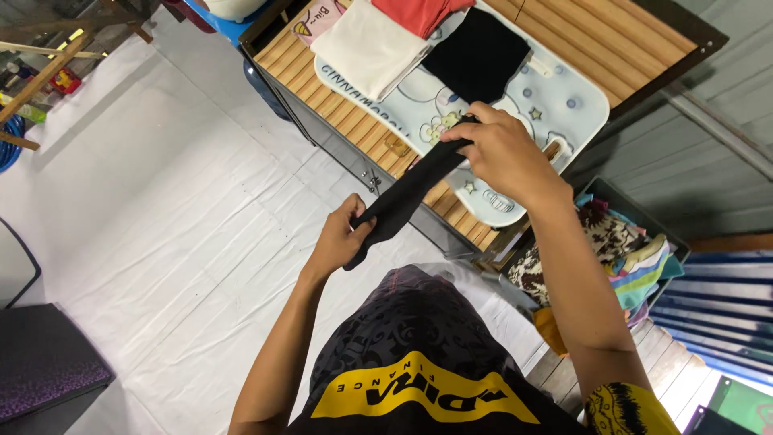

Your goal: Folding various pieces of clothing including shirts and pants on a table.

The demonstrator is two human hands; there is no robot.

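Both hands hold one long, narrow strip of black cloth (405,193), folded or rolled lengthwise, stretched on a slant in the air in front of the person's body. The left hand (340,238) has its grip closed around the lower end of the strip, thumb on top, with a short tail of fabric hanging below the fist. The right hand (503,153) has its grip closed over the upper end, fingers curled down around the fabric. The upper end of the strip hangs over the near edge of the bench; the lower end is over the floor, clear of any surface.

The slatted wooden bench (580,40) stands directly ahead. A pale blue plastic board printed with cartoon figures (564,105) lies flat on it. On the board rest three folded garments: a folded black garment (477,52) nearest the right hand, a folded cream garment (370,48) beside it, and a folded red garment (419,12) at the far edge, partly cut off by the frame. The black and cream garments touch or nearly touch along one side; which of the two cannot be told.

To the right of the bench, low down, an open dark bin (612,242) holds a heap of mixed patterned and striped cloth. A white sheet with creases (161,201) covers the floor on the left. A dark purple-patterned flat case (44,362) lies at the lower left corner.
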